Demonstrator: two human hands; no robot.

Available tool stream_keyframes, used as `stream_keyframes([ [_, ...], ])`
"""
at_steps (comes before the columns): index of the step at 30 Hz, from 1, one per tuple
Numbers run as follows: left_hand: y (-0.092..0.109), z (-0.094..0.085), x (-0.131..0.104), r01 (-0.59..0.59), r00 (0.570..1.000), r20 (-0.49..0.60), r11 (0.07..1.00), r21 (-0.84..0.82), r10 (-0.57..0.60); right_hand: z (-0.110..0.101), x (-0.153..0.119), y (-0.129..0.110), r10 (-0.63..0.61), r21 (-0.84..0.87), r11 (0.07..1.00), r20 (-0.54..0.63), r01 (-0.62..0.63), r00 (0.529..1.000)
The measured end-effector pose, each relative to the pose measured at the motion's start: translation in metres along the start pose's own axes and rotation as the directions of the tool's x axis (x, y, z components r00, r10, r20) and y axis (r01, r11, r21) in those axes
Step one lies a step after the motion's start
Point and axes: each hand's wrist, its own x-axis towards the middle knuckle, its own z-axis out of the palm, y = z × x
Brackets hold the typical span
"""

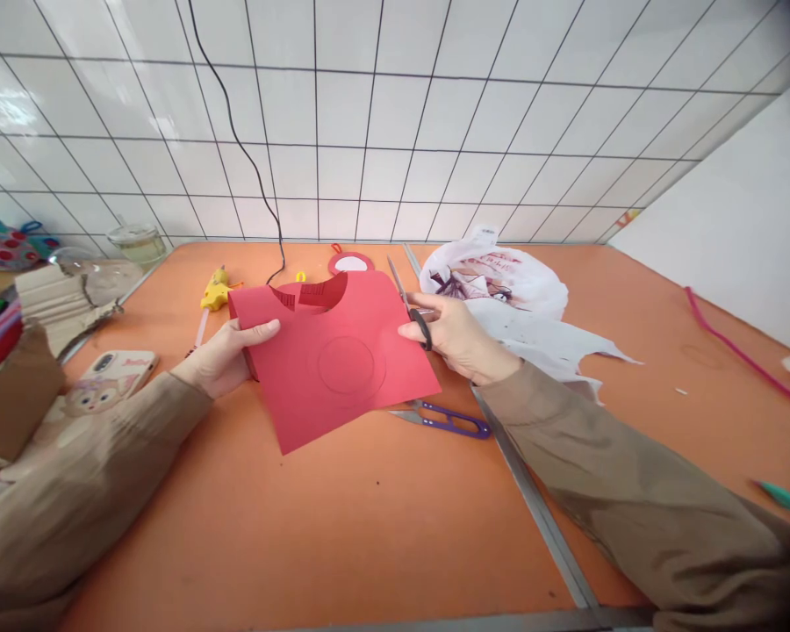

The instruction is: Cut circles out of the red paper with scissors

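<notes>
My left hand (233,355) grips the left edge of a sheet of red paper (303,386), thumb on top. Two circles, one inside the other, are marked on its face, and a curved piece is gone from its upper edge. The left side curls over, with dark printing on the inner face. At the sheet's right edge, my right hand (451,329) is closed on a pair of scissors (420,325), black-handled, blades pointing up and away. Whether the blades touch the paper, I cannot tell. Purple thread snips (451,419) lie on the table just below the sheet.
Behind the paper lies a red ring-shaped piece (351,262). A yellow glue gun (217,290) and a phone (115,377) are at left, near a cardboard box (17,395). A white plastic bag (533,290) sits at right. A metal strip (540,500) crosses the orange table (290,544).
</notes>
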Motion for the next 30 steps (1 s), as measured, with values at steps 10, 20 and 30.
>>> stream_keyframes([
  [10, -0.017, 0.020, -0.019, 0.014, 0.999, 0.051, 0.998, -0.058, -0.011, 0.001, 0.002, 0.002, 0.061, 0.122, 0.991, 0.008, -0.061, 0.998],
  [20, -0.024, 0.030, -0.022, -0.298, 0.919, -0.335, 0.922, -0.245, 0.208, 0.021, -0.025, 0.004, -0.036, 0.262, 0.964, -0.068, 0.053, 0.997],
  [30, -0.023, 0.036, -0.030, -0.371, 0.871, -0.430, 0.891, -0.260, 0.238, 0.048, -0.083, 0.015, 0.115, 0.123, 0.981, 0.256, -0.150, 0.960],
])
